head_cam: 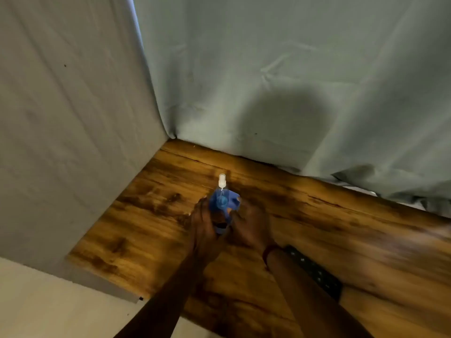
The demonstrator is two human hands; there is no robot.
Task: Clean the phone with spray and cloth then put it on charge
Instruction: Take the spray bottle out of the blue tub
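Note:
My two hands meet over the wooden table (317,230). Between them is a small dark object, apparently the phone (220,222), with a blue cloth (233,203) bunched around and under it. My left hand (202,222) grips the phone from the left. My right hand (252,226) holds the cloth against it from the right. Just behind the hands a spray bottle (222,191) stands upright, with blue liquid and a white nozzle. Its base is hidden by my fingers. The picture is blurred.
A black strip with small light dots (317,273), perhaps a power strip, lies on the table under my right forearm. A grey-green curtain (292,81) hangs along the table's far edge. A pale wall (61,118) bounds its left side.

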